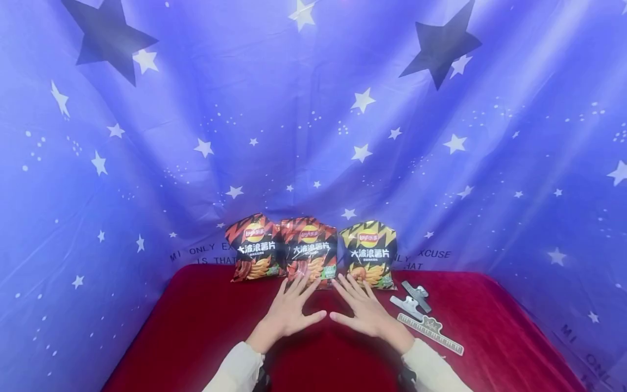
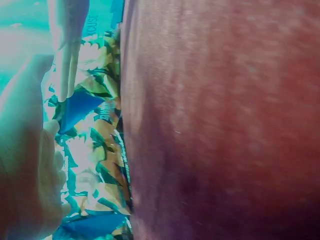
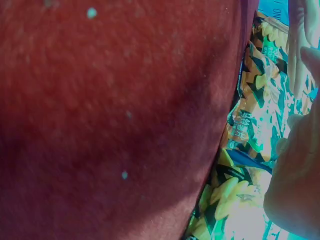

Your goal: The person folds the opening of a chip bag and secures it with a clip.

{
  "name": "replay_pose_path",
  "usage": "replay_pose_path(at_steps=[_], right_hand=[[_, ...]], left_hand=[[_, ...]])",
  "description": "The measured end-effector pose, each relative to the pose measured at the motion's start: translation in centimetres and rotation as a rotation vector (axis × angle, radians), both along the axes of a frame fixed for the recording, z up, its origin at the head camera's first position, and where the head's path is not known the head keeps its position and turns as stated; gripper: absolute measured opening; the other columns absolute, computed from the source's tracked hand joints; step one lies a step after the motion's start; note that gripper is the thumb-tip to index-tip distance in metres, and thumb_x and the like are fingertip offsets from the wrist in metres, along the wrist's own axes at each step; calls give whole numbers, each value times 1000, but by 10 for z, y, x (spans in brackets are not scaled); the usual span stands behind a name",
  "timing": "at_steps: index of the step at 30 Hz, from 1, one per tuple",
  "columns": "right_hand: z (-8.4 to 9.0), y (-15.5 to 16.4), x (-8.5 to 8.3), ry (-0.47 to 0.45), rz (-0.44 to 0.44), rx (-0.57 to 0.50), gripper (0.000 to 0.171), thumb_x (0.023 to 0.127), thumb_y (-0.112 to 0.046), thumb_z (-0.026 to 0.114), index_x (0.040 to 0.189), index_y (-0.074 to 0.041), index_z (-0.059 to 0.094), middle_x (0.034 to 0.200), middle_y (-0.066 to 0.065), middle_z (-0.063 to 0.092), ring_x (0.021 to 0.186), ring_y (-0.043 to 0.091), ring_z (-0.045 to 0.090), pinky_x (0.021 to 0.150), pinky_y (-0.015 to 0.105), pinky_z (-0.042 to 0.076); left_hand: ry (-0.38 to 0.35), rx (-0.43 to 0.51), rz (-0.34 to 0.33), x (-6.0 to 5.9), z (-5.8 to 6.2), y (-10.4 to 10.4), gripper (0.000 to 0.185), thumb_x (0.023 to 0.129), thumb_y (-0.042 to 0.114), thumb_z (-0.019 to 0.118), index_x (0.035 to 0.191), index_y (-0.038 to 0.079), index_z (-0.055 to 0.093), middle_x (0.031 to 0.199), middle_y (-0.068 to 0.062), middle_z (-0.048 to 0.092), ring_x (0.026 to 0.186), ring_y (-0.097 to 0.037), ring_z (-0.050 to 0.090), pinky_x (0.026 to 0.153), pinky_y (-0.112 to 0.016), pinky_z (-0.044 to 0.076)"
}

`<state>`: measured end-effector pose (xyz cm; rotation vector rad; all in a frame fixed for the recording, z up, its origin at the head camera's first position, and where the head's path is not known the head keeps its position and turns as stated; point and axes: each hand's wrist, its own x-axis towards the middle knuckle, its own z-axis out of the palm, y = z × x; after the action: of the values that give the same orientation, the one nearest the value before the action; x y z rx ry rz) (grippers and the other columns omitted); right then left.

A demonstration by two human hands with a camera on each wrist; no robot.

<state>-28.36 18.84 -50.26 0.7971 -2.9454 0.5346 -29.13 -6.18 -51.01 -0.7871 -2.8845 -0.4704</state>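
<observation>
Both hands are held out with fingers spread and nothing in them, thumbs pointing toward each other. My left hand (image 1: 290,310) is in front of the middle red-and-black chip bag (image 1: 309,245), its fingertips overlapping the bag's lower part in the head view. In front of the yellow-and-black chip bag (image 1: 369,256) is my right hand (image 1: 364,311). Another red-and-black chip bag (image 1: 254,247) stands at the left of the row. Both wrist views show the bags beyond the hands, in distorted colours.
A red velvet cloth (image 1: 206,326) covers the table. Right of my right hand lie a dark metal clip (image 1: 416,295), a silver clip (image 1: 407,306) and a long ruler-marked clip (image 1: 431,332). A blue star-patterned curtain (image 1: 294,120) hangs behind and at the sides.
</observation>
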Motion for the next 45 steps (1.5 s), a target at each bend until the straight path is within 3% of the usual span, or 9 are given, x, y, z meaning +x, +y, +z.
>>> replay_pose_path(at_steps=[12,20,21,24,26,28,31,33,45], right_hand=[[57,35,-35,127,-24,-244,73,103,-45,54,160,-7,29,167,20,24,154,46,21,118,74,13],[108,74,-62,-157,-172,-595,71,109,-45,39,164,-11,8,171,16,6,156,47,9,120,72,11],[112,78,-65,-190,-205,-633,72,109,-45,39,164,-11,8,171,16,6,156,46,8,120,71,10],[119,90,-72,-303,-282,-764,74,109,-43,41,164,-9,4,172,15,1,158,42,1,123,67,6],[120,97,-76,-390,-322,-846,76,109,-39,42,163,-7,0,171,16,-3,158,41,-2,125,63,4],[117,106,-79,-471,-351,-895,77,109,-36,43,161,-4,-4,170,17,-7,158,41,-3,126,62,4],[112,117,-84,-572,-365,-924,74,110,-30,41,160,1,-5,169,22,-8,157,45,-1,126,61,5],[108,124,-88,-625,-360,-932,73,110,-28,39,159,5,-4,167,28,-7,156,48,0,127,60,6],[98,145,-102,-916,-355,-1029,67,112,-33,24,159,6,-3,166,33,1,156,47,8,126,48,22]], left_hand=[[-177,328,-64,-22,47,32,86,97,75,37,164,27,17,173,-12,7,159,-37,9,123,-69,12],[-488,756,-189,-46,86,63,78,106,53,34,164,9,7,171,-19,2,158,-38,8,126,-61,12],[-533,832,-208,-51,87,67,71,108,47,31,161,3,17,169,-24,10,157,-41,14,126,-60,13],[-635,1025,-237,-61,87,77,53,110,39,25,124,-8,47,154,-36,28,150,-47,26,126,-58,16],[-683,1115,-228,-67,83,82,51,110,38,23,107,-6,48,147,-40,31,151,-48,25,127,-58,13],[-745,1190,-206,-73,79,87,54,110,39,23,121,-8,48,157,-35,24,156,-44,15,128,-58,7],[-855,1291,-157,-80,72,95,68,109,42,24,159,-3,15,169,-26,0,158,-41,-4,127,-58,-4],[-898,1348,-124,-84,68,99,72,109,42,25,161,-1,2,169,-25,-8,157,-43,-8,126,-58,-6],[-967,1477,48,-97,56,119,76,108,44,31,159,-8,10,167,-29,8,157,-44,6,128,-56,3]])
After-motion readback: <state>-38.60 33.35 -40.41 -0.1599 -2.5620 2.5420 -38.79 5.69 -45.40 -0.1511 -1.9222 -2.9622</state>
